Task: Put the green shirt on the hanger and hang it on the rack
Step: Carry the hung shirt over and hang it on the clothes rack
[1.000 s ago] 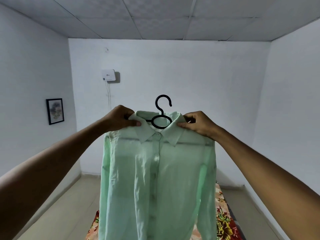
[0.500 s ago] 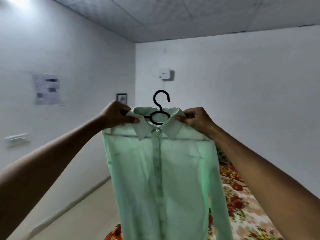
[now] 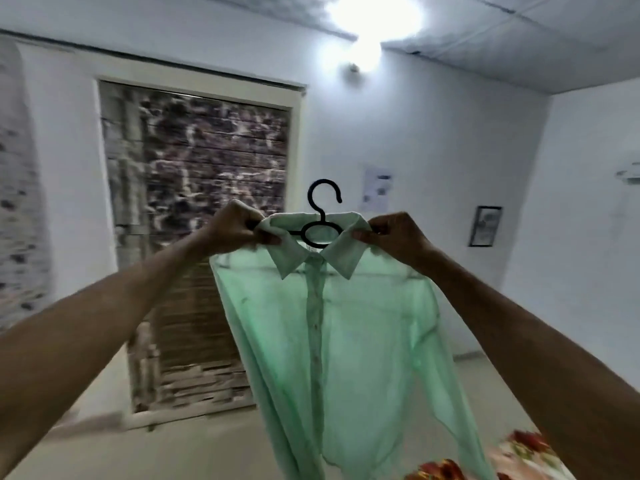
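The pale green shirt (image 3: 349, 341) hangs on a black plastic hanger (image 3: 320, 220), held up in front of me at chest height. Its hook stands above the collar. My left hand (image 3: 239, 228) pinches the shirt's left shoulder and the hanger arm beside the collar. My right hand (image 3: 394, 235) pinches the right shoulder and hanger arm the same way. The shirt's lower part swings slightly to the right. No rack is in view.
A door (image 3: 194, 237) with a dark mottled surface stands ahead on the left in a pale frame. A small framed picture (image 3: 485, 226) and a paper notice (image 3: 375, 188) hang on the white wall. A floral bedspread (image 3: 519, 455) shows at the bottom right. A ceiling lamp (image 3: 370, 15) glares above.
The view has swung to the left: the corner and bed slid right and a door came into sight. Both hands keep the same hold on the shirt and hanger.
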{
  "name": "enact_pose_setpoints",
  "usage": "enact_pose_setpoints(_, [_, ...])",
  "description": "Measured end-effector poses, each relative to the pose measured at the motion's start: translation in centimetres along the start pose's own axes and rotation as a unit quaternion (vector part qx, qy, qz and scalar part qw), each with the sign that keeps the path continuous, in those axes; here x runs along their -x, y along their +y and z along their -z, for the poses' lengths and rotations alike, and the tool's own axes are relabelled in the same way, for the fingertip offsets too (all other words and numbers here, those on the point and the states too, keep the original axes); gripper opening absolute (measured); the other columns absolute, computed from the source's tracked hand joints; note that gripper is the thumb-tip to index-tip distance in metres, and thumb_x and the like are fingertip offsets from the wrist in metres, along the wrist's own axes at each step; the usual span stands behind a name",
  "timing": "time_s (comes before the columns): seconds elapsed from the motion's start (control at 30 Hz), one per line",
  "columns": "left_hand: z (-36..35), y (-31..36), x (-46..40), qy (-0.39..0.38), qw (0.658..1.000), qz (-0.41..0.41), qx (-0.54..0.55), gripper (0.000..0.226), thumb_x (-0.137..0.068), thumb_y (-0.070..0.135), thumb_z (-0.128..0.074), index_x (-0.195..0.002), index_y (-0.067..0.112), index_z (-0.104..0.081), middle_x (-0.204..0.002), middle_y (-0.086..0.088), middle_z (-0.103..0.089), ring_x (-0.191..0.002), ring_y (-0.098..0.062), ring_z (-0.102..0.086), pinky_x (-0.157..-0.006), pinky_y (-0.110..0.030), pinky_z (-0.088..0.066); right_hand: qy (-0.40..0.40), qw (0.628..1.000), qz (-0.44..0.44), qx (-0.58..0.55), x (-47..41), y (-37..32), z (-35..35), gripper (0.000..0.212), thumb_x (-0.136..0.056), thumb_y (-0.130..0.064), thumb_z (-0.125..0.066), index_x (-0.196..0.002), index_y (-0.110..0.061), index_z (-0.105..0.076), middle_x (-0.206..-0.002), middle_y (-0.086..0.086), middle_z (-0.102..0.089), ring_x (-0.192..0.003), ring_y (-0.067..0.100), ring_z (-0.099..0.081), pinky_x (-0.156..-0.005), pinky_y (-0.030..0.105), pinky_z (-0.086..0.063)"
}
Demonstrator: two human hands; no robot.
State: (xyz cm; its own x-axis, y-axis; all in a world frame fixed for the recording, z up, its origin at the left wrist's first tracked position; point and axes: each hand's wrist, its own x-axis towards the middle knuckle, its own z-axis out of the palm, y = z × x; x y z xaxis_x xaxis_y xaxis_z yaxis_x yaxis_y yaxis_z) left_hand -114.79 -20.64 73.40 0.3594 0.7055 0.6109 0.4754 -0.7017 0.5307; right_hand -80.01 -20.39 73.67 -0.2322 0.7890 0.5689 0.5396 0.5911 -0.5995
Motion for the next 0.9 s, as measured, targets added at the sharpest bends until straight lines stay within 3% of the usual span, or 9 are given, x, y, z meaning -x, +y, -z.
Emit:
enact_pose_setpoints(0.17, [14.4, -4.3, 11.2, 0.057, 0.992, 0.099, -0.053, 0.046, -0.063, 0.05, -0.09, -0.086, 0.01, -0.083, -0.079, -0.02, -0.077, -0.068, -0.013, -0.061, -0.063, -0.037, -0.053, -0.061, 0.993, 0.076, -0.071, -5.5, -8.6, -15.9, 0.033, -0.083, -0.036, -0.084, -0.069, -0.007, -0.075, -0.054, 0.008, -0.058, -0.044, 0.002, -0.042, -0.047, 0.023, -0.036])
enact_pose_setpoints(0.3, [25.0, -6.1, 21.4, 0.126, 0.968, 0.181, -0.119, 0.035, -0.063, 0.038, -0.09, -0.085, 0.011, -0.084, -0.08, -0.006, -0.076, -0.072, -0.009, -0.057, -0.066, -0.032, -0.049, -0.13, 0.978, 0.108, -0.125, -8.4, -16.6, -29.2, 0.027, -0.082, -0.034, -0.085, -0.06, -0.024, -0.073, -0.051, -0.011, -0.052, -0.048, 0.002, -0.039, -0.049, 0.024, -0.036])
enact_pose_setpoints(0.4, [32.5, -7.1, 29.4, 0.179, 0.947, 0.222, -0.15, 0.018, -0.065, 0.021, -0.095, -0.079, 0.025, -0.084, -0.077, 0.001, -0.077, -0.068, -0.007, -0.059, -0.065, -0.029, -0.052, -0.201, 0.957, 0.149, -0.151, -9.7, -23.4, -39.0, 0.03, -0.082, -0.037, -0.084, -0.068, -0.013, -0.073, -0.06, -0.001, -0.053, -0.057, 0.011, -0.042, -0.055, 0.031, -0.035])
enact_pose_setpoints(0.47, [36.1, -8.1, 33.3, 0.189, 0.936, 0.237, -0.181, 0.034, -0.068, 0.008, -0.092, -0.067, 0.04, -0.081, -0.065, 0.019, -0.072, -0.06, 0.005, -0.058, -0.058, -0.02, -0.051, -0.223, 0.946, 0.166, -0.164, -10.4, -27.1, -43.6, 0.029, -0.082, -0.039, -0.084, -0.074, -0.012, -0.077, -0.062, 0.0, -0.057, -0.059, 0.012, -0.044, -0.055, 0.029, -0.036])
enact_pose_setpoints(0.6, [43.2, -8.9, 41.9, 0.256, 0.881, 0.308, -0.253, 0.031, -0.071, 0.009, -0.091, -0.058, 0.034, -0.077, -0.051, 0.024, -0.061, -0.049, 0.009, -0.048, -0.05, -0.018, -0.039, -0.301, 0.905, 0.234, -0.187, -11.1, -35.6, -54.2, 0.024, -0.084, -0.03, -0.084, -0.084, -0.006, -0.081, -0.064, 0.0, -0.06, -0.056, 0.004, -0.045, -0.051, 0.024, -0.035])
enact_pose_setpoints(0.67, [47.0, -9.3, 46.5, 0.281, 0.847, 0.343, -0.294, 0.01, -0.071, 0.013, -0.092, -0.074, 0.013, -0.082, -0.064, 0.005, -0.073, -0.058, 0.0, -0.053, -0.054, -0.033, -0.048, -0.331, 0.882, 0.258, -0.215, -11.4, -39.7, -59.4, 0.02, -0.083, -0.026, -0.085, -0.087, -0.008, -0.082, -0.061, -0.004, -0.063, -0.048, -0.001, -0.045, -0.047, 0.02, -0.036])
enact_pose_setpoints(0.77, [51.8, -9.1, 51.4, 0.311, 0.799, 0.384, -0.343, 0.03, -0.066, 0.027, -0.096, -0.086, 0.009, -0.083, -0.08, -0.015, -0.079, -0.067, -0.013, -0.063, -0.065, -0.048, -0.058, -0.362, 0.854, 0.277, -0.25, -12.1, -45.0, -66.5, 0.015, -0.081, -0.026, -0.087, -0.086, -0.012, -0.082, -0.052, -0.015, -0.063, -0.041, -0.004, -0.048, -0.041, 0.013, -0.036])
enact_pose_setpoints(0.87, [55.4, -8.7, 54.9, 0.316, 0.761, 0.427, -0.371, 0.031, -0.064, 0.02, -0.096, -0.088, 0.006, -0.082, -0.067, 0.008, -0.076, -0.059, -0.001, -0.062, -0.057, -0.028, -0.054, -0.385, 0.827, 0.299, -0.28, -12.4, -49.5, -71.7, 0.015, -0.081, -0.025, -0.086, -0.086, -0.011, -0.082, -0.052, -0.015, -0.065, -0.043, -0.005, -0.051, -0.043, 0.014, -0.039])
enact_pose_setpoints(0.9, [58.5, -7.8, 58.0, 0.358, 0.727, 0.447, -0.38, 0.029, -0.064, 0.018, -0.096, -0.087, 0.007, -0.082, -0.059, 0.016, -0.072, -0.054, 0.004, -0.059, -0.054, -0.022, -0.049, -0.414, 0.796, 0.326, -0.297, -12.4, -54.7, -76.6, 0.015, -0.081, -0.026, -0.087, -0.086, -0.012, -0.083, -0.053, -0.014, -0.066, -0.044, -0.004, -0.052, -0.044, 0.016, -0.041])
